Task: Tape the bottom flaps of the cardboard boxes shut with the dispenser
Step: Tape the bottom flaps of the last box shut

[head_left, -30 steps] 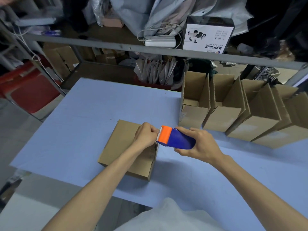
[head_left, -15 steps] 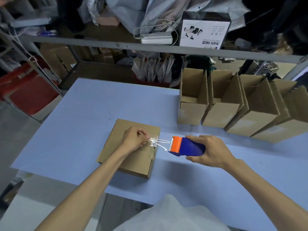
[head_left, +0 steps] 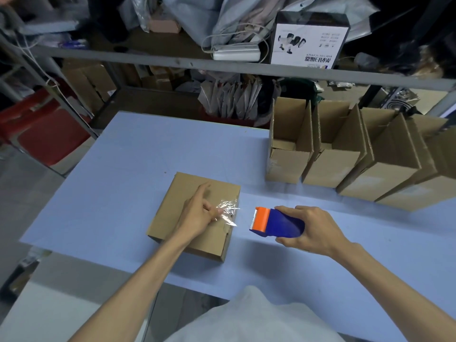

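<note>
Our left hand (head_left: 197, 214) rests on the closed cardboard box (head_left: 172, 213) lying mid-counter (head_left: 123, 169), fingers pinching crinkled clear tape (head_left: 228, 209) at its right edge. Our right hand (head_left: 314, 230) grips the blue-and-orange tape dispenser (head_left: 281, 222) just beside the box.

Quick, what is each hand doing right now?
Left hand: pinches the clear tape on the cardboard box.
Right hand: grips the tape dispenser.
</note>
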`<move>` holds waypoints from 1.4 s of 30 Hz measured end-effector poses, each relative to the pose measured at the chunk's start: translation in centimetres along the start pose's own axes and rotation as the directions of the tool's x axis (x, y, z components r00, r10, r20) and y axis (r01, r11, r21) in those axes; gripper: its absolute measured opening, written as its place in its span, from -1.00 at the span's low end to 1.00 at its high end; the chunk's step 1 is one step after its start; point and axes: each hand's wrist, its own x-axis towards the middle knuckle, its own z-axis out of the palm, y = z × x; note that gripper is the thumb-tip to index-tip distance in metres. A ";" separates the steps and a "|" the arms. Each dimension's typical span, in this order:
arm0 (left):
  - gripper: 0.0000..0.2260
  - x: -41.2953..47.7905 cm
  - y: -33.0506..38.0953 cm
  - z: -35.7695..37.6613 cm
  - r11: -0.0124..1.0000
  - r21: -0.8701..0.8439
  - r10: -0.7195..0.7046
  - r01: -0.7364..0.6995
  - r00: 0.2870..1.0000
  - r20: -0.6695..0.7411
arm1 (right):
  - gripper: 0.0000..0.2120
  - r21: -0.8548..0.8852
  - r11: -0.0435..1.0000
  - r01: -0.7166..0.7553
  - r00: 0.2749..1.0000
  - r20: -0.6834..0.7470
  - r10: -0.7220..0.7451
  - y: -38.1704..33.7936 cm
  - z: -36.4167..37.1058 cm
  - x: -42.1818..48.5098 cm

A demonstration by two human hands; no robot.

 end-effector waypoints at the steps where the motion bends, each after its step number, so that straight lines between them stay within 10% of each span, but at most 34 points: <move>1: -0.38 -0.1 0.0 0.1 1.000 0.012 0.003 -0.003 1.000 -0.012 | -0.28 -0.002 1.000 -0.001 1.000 0.003 0.001 0.0 0.0 0.0; 22: -0.42 0.9 -0.3 0.1 0.873 0.485 -0.009 0.046 0.997 -0.078 | -0.29 -0.092 0.996 0.016 0.995 0.102 -0.007 0.1 1.4 0.4; 28: -0.76 0.3 0.0 1.6 0.890 0.303 0.294 -0.340 0.937 0.186 | -0.37 -0.126 0.991 0.041 0.993 0.114 -0.026 -0.7 1.9 1.9; 42: -0.80 1.0 -1.1 2.4 0.927 0.222 0.268 -0.303 0.947 0.177 | -0.81 -0.458 0.873 0.167 0.950 0.313 -0.017 -7.7 4.1 7.9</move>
